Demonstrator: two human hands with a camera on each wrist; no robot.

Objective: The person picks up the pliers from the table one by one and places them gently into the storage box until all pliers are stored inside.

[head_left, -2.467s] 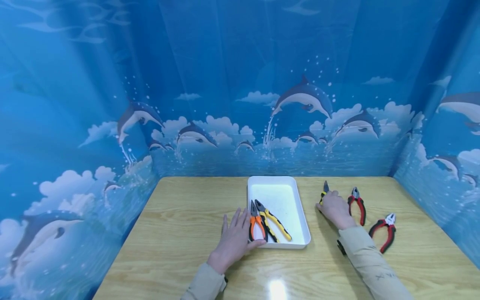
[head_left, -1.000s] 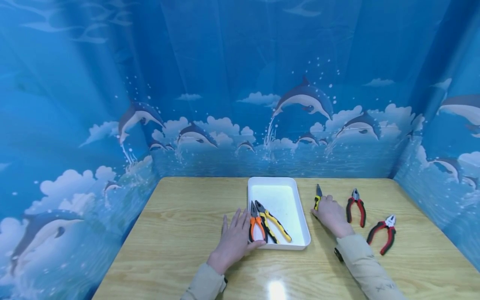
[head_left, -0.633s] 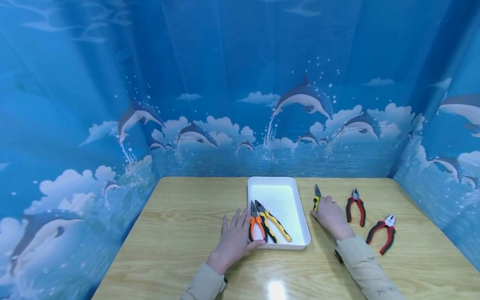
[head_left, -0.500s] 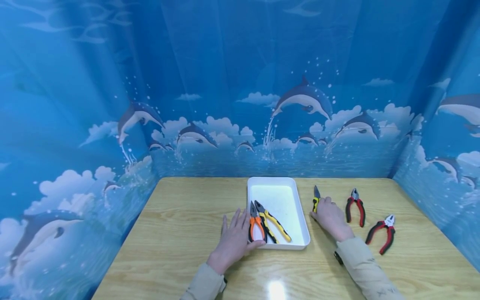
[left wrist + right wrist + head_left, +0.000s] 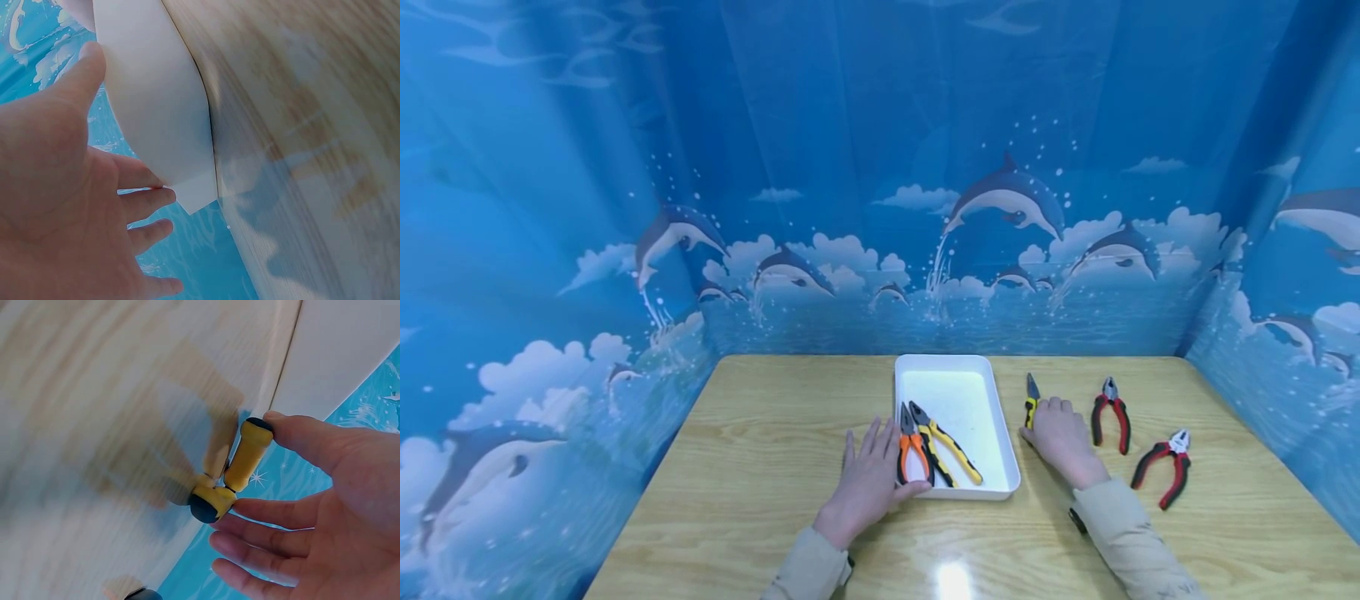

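Note:
Beside the white tray (image 5: 958, 392), my left hand (image 5: 865, 479) has its fingers spread along the left wall and its thumb at the near corner. In the left wrist view that hand (image 5: 81, 181) touches the tray wall (image 5: 156, 100). Orange-handled long-nose pliers (image 5: 914, 450) and yellow-and-black pliers (image 5: 953, 448) lie in the tray. Right of it, my right hand (image 5: 1062, 437) grips yellow-handled long-nose pliers (image 5: 1032, 400) on the table, jaws pointing away. The right wrist view has thumb and fingers of the hand (image 5: 300, 506) around the yellow handles (image 5: 249, 456).
Two red-and-black pliers lie to the right: one pair (image 5: 1110, 412) further back, the other (image 5: 1168, 465) nearer my right sleeve. A wood-grain table (image 5: 760, 467) bears everything. A blue dolphin-print curtain (image 5: 865, 167) stands behind it and along both sides.
My right hand has shifted left, towards the tray, bringing the yellow-handled pliers along, and in the last half second slightly nearer me. My left hand keeps its place at the tray.

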